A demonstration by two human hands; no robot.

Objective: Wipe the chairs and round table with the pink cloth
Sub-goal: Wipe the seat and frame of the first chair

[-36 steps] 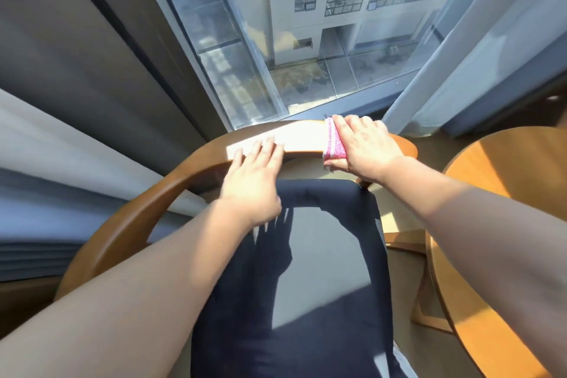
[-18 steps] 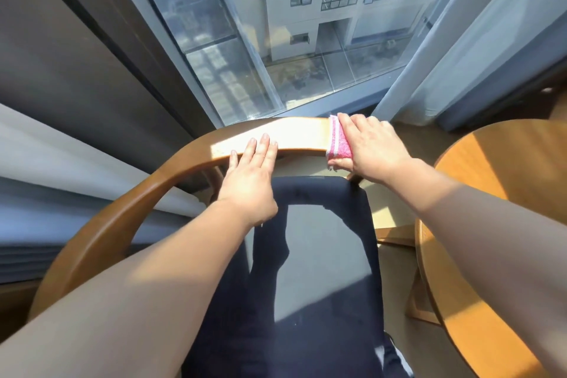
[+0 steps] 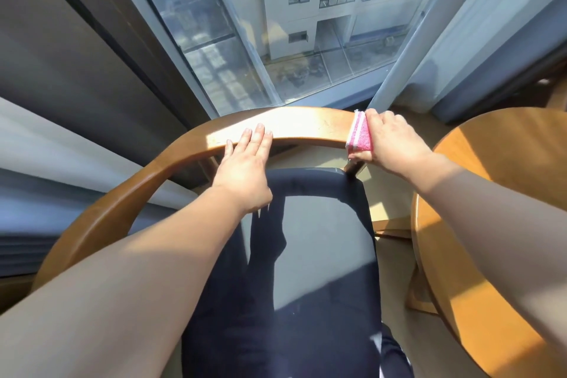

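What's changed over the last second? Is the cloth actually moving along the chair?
The right hand has slid the pink cloth to the right along the chair's top rail, toward its end near the round table and farther from the left hand. Its grip on the cloth is unchanged. The left hand stays flat on the rail at the same spot.

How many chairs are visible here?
1: the chair straight ahead of the person, left of the table. Others may be out of view.

Left hand (image 3: 245, 172) lies flat, fingers straight; right hand (image 3: 395, 146) curled, gripping.
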